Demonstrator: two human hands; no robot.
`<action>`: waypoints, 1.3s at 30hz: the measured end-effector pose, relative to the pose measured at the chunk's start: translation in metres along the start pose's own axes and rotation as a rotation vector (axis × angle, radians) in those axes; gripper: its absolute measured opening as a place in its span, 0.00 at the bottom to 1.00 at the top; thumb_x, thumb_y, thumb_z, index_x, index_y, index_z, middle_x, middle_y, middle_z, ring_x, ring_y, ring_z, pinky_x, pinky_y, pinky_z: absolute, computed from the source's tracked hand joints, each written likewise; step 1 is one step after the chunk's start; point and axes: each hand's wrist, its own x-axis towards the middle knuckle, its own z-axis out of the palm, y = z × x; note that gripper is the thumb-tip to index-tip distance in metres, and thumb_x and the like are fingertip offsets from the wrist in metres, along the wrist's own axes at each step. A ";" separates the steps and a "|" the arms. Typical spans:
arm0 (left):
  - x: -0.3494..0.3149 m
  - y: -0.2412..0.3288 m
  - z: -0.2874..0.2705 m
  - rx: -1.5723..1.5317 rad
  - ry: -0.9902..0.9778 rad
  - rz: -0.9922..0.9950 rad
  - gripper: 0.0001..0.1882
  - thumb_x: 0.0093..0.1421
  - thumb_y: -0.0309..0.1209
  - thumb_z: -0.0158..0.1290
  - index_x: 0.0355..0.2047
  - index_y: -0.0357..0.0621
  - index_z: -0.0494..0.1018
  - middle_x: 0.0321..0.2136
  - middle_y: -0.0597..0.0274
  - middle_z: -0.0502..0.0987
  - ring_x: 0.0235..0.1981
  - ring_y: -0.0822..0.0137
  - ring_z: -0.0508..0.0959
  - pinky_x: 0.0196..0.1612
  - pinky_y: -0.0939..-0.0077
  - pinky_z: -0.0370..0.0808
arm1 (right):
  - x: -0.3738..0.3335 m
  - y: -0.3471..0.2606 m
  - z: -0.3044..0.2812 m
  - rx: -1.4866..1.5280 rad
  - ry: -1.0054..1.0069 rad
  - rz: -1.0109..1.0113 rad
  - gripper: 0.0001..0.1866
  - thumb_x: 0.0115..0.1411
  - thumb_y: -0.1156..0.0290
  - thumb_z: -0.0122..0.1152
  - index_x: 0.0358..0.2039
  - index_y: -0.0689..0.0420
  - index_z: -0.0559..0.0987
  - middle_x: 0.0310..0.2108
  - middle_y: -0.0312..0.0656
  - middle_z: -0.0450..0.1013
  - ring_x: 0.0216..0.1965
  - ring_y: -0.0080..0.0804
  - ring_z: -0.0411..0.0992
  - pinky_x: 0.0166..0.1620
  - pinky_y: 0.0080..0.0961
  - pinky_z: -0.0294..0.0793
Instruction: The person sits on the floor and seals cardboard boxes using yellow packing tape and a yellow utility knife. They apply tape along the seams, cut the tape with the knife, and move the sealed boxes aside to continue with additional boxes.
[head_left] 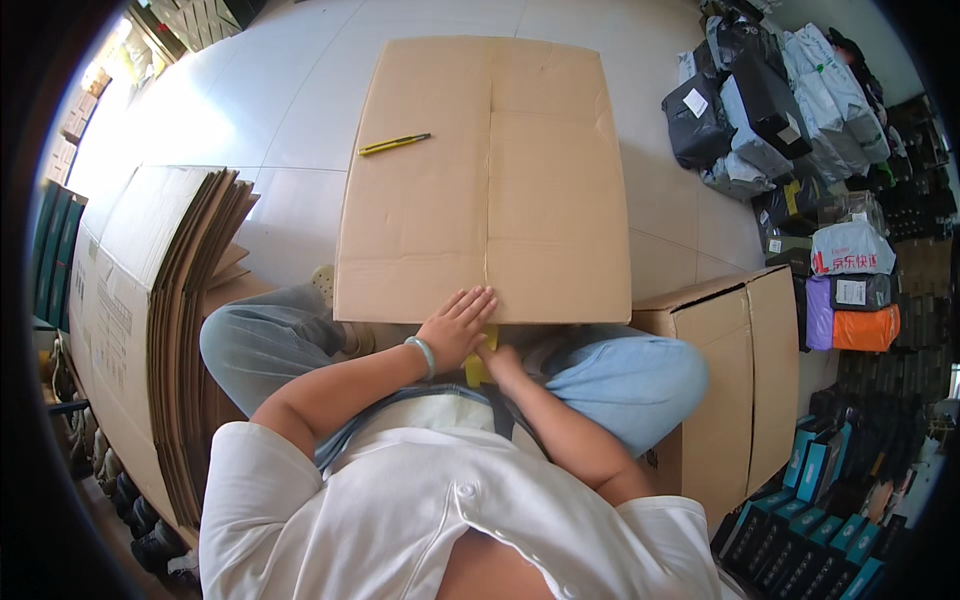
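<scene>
A large closed cardboard box (560, 190) stands in front of me, its top flaps meeting along a central seam. My left hand (457, 325), with a pale bangle on the wrist, lies flat over the seam at the box's near edge, fingers stretched out. Just below that edge, my right hand (503, 363) is closed around a yellow object (474, 372), perhaps a tape dispenser. Its shape is mostly hidden by my hands and the box. A yellow utility knife (395, 145) rests on the box's left flap.
Flattened cartons (165, 330) stand stacked at my left. At my right is another cardboard box (735, 370). Black and white wrapped parcels (765, 110) pile up at the far right, with an orange parcel (866, 327) nearer. Dark boxes with teal edges (800, 545) sit at the lower right.
</scene>
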 end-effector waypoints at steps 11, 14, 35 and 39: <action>0.010 -0.063 -0.008 0.106 0.152 0.037 0.29 0.64 0.38 0.41 0.65 0.50 0.50 0.64 0.53 0.53 0.66 0.58 0.50 0.67 0.58 0.44 | 0.041 0.009 -0.007 0.232 -0.051 -0.089 0.25 0.54 0.54 0.64 0.41 0.64 0.75 0.33 0.40 0.74 0.35 0.25 0.71 0.38 0.22 0.71; 0.003 -0.067 -0.008 0.047 0.504 -0.397 0.28 0.65 0.40 0.41 0.63 0.45 0.54 0.63 0.47 0.53 0.65 0.53 0.50 0.66 0.57 0.46 | 0.037 -0.005 -0.008 0.205 0.227 -0.279 0.20 0.56 0.60 0.62 0.42 0.61 0.74 0.34 0.36 0.72 0.34 0.21 0.68 0.39 0.19 0.68; -0.026 -0.071 0.094 -1.538 -0.105 -0.731 0.30 0.48 0.53 0.62 0.41 0.39 0.76 0.36 0.60 0.80 0.38 0.69 0.78 0.44 0.76 0.72 | 0.093 -0.106 -0.002 0.475 -0.552 0.072 0.22 0.56 0.81 0.38 0.52 0.68 0.67 0.52 0.45 0.70 0.15 0.08 0.51 0.17 0.06 0.51; -0.038 -0.085 0.115 -1.305 -0.319 -0.986 0.37 0.47 0.58 0.61 0.45 0.38 0.74 0.37 0.57 0.79 0.40 0.66 0.78 0.47 0.74 0.71 | 0.090 -0.105 0.002 0.461 -0.519 0.044 0.23 0.56 0.81 0.38 0.53 0.68 0.67 0.53 0.46 0.69 0.15 0.09 0.50 0.17 0.06 0.50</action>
